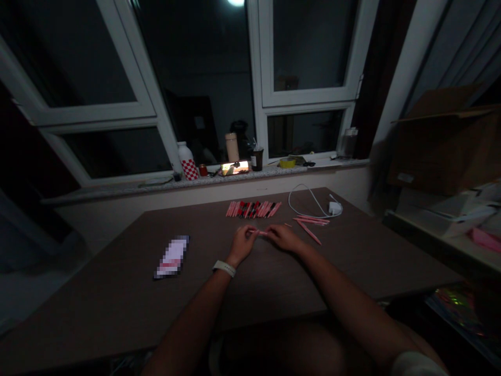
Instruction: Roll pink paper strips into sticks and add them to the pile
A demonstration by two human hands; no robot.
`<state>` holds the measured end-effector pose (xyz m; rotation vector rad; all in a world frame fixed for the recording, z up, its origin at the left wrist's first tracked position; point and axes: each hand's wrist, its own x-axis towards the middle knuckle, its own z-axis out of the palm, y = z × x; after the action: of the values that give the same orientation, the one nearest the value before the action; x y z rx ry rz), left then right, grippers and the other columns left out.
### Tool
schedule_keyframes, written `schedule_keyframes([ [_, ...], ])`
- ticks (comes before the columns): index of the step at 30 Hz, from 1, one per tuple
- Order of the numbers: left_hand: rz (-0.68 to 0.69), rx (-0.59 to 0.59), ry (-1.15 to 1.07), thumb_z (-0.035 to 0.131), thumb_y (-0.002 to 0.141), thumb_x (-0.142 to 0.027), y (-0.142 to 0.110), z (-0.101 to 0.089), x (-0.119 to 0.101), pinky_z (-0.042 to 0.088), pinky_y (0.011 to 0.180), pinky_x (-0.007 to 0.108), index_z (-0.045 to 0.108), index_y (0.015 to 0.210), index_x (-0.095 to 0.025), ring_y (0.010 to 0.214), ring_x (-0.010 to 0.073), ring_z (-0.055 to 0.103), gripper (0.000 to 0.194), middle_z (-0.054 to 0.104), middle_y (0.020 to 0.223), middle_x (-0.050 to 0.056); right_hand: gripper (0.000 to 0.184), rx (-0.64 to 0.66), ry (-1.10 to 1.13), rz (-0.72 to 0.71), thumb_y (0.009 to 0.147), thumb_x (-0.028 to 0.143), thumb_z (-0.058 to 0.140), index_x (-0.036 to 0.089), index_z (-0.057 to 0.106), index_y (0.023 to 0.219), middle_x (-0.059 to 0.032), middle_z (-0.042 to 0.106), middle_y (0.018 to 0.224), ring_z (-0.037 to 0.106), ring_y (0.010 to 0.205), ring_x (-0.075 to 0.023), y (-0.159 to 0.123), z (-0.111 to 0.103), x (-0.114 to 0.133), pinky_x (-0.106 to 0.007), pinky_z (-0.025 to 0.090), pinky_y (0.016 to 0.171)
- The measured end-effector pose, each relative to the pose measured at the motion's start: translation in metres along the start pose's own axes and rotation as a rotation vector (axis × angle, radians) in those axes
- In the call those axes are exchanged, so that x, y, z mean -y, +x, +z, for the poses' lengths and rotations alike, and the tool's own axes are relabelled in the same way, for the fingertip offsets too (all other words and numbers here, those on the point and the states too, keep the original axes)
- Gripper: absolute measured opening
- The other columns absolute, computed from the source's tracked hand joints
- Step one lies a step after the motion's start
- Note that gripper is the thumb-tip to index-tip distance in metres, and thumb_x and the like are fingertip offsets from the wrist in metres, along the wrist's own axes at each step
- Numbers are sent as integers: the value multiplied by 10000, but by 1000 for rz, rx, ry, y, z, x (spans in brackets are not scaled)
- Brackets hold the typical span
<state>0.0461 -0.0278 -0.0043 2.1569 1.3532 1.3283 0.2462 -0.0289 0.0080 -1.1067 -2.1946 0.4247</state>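
Over the middle of the table, my left hand [243, 243] and my right hand [282, 238] meet fingertip to fingertip. Both pinch the ends of one thin pink pen-like stick [260, 233], which lies roughly level between them. Its finer details are too small and dark to make out. Just beyond my hands is a row of similar slim sticks [253, 209], pink with some red and black ones, side by side. To the right of my right hand lie several loose pink sticks [309, 230]. A tiny pink piece [288, 225] rests near my right knuckles.
A phone [172, 257] lies on the brown table [129, 297] at left. A white charger [334, 208] with a looped cable sits at back right. On the windowsill stand a checked bottle [188, 162], a lit phone [235, 167], a cup [257, 160] and yellow tape [287, 163]. Right: a cardboard box [438, 151].
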Motion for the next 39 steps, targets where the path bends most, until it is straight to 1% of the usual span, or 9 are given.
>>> schedule_keyframes([
  [4, -20, -11, -14, 563, 860, -354, 1, 2, 3, 469, 750, 293, 654, 886, -175, 823, 176, 606, 203, 670, 848, 47, 234, -47, -25, 6, 842, 366, 629, 150, 638, 932, -42, 675, 816, 570, 703, -148, -1, -2, 2, -225, 348, 617],
  [9, -42, 16, -50, 548, 868, -382, 0, 5, 9, 467, 724, 287, 659, 889, -159, 782, 175, 610, 250, 663, 810, 57, 223, -67, -15, 5, 843, 357, 624, 145, 639, 911, -47, 675, 827, 566, 705, -149, -1, -1, 0, -227, 341, 617],
  [15, 9, 19, -65, 578, 845, -333, 0, 3, 8, 456, 745, 276, 653, 911, -167, 826, 172, 600, 194, 670, 884, 51, 280, -5, -30, -46, 924, 343, 490, 148, 685, 875, -74, 701, 836, 593, 730, -169, 1, 0, -6, -245, 360, 651],
  [18, -7, 19, -67, 574, 844, -333, 0, 2, 6, 457, 740, 274, 651, 908, -164, 828, 174, 602, 197, 677, 899, 55, 303, 23, -43, -48, 936, 324, 459, 158, 706, 878, -84, 712, 860, 605, 742, -176, 2, 0, -7, -251, 368, 668],
  [22, -34, 29, -95, 564, 849, -357, 0, 2, 3, 459, 723, 268, 651, 916, -156, 806, 172, 612, 229, 686, 888, 59, 329, -2, -15, -23, 928, 386, 475, 160, 714, 920, -84, 713, 861, 605, 726, -171, 0, -2, -3, -250, 370, 667],
  [25, -74, 55, -126, 558, 851, -388, 0, 3, 2, 462, 687, 265, 655, 909, -147, 744, 169, 618, 266, 687, 810, 53, 351, -22, 6, -12, 896, 448, 524, 150, 709, 907, -75, 704, 825, 589, 702, -162, -1, -5, 1, -243, 361, 644],
  [30, -90, 69, -132, 580, 832, -365, 0, 2, 2, 464, 682, 266, 654, 875, -144, 739, 172, 623, 237, 686, 787, 54, 352, -32, 15, -18, 876, 463, 556, 143, 703, 874, -67, 692, 789, 560, 674, -153, -1, -7, 5, -238, 338, 618],
  [36, -38, 62, -123, 561, 841, -314, 0, 0, 1, 460, 701, 261, 646, 871, -148, 778, 167, 619, 188, 685, 837, 56, 392, 61, 24, -61, 940, 418, 448, 140, 704, 834, -66, 684, 757, 555, 659, -149, 0, -2, -2, -236, 333, 613],
  [39, -35, 54, -125, 564, 836, -313, 0, 0, 0, 453, 689, 254, 646, 874, -151, 769, 163, 612, 186, 681, 835, 49, 425, 101, 35, -46, 953, 413, 417, 131, 697, 801, -60, 671, 715, 547, 628, -143, 1, 0, -4, -233, 328, 593],
])
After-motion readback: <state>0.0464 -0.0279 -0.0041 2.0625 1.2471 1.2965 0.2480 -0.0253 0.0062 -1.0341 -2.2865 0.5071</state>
